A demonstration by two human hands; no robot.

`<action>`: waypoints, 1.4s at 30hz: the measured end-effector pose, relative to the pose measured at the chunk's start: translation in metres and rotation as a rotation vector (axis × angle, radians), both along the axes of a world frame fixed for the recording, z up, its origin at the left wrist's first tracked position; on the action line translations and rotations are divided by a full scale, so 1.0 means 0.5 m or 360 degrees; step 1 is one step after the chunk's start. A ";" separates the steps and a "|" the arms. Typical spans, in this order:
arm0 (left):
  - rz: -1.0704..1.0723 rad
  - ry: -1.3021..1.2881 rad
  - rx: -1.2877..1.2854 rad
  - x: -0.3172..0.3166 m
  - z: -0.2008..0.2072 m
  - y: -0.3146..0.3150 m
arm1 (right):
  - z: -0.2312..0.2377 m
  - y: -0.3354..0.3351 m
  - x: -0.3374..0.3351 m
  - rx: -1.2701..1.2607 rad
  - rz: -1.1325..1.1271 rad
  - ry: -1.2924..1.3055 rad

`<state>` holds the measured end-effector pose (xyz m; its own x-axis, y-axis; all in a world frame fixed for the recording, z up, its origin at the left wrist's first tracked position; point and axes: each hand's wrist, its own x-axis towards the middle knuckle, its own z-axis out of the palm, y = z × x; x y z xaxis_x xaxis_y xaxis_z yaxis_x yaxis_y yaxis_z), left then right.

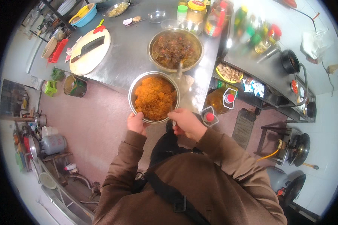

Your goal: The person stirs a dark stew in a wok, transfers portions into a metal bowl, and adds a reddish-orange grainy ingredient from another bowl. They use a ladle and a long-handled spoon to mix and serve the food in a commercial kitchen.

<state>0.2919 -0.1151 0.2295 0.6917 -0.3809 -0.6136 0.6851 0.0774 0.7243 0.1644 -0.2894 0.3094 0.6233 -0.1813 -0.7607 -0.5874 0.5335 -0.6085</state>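
Note:
A round steel bowl (130, 98) full of orange-red, crumbly food (155, 95) is held in front of me at the near edge of the steel table. My left hand (137, 123) grips its lower left rim, thumb on top. At the lower right rim my right hand (187, 122) is closed around the thin handle of a metal utensil; its head is hidden in the food. Just beyond stands a larger steel bowl (150, 56) of dark brown, oily food (174, 47). A metal spoon (180, 69) leans out over its near side.
On the table (125, 48) lie a round cutting board (79, 63) and a cleaver (92, 45). Sauce jars (196, 12) stand at the back. Oil jugs (218, 101) with red caps are below the right table edge. A green bucket (76, 87) stands at left.

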 end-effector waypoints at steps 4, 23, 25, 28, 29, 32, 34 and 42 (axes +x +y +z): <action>0.0126 0.0009 -0.0089 0.058 -0.005 0.019 | -0.016 0.041 0.101 0.0201 0.0109 -0.0023; 0.0529 0.0082 -0.0075 0.226 -0.115 0.031 | -0.088 0.030 0.458 -0.1636 0.1304 -0.0106; 0.0501 0.0090 -0.0027 0.220 -0.115 0.022 | -0.071 0.048 0.446 -0.1672 0.1254 -0.0153; 0.0502 0.0058 0.0015 0.219 -0.110 0.015 | -0.049 0.072 0.432 -0.1893 0.1300 -0.0230; 0.0508 0.0040 0.0020 0.218 -0.109 0.014 | -0.044 0.074 0.429 -0.1928 0.1294 -0.0299; 0.0542 0.0051 0.0031 0.217 -0.105 0.010 | -0.041 0.075 0.423 -0.1999 0.1341 -0.0384; 0.0537 0.0069 0.0006 0.219 -0.104 0.009 | -0.044 0.075 0.420 -0.2089 0.1376 -0.0456; 0.0528 0.0062 0.0109 0.220 -0.105 0.008 | -0.046 0.103 0.364 -0.2465 0.1553 -0.0474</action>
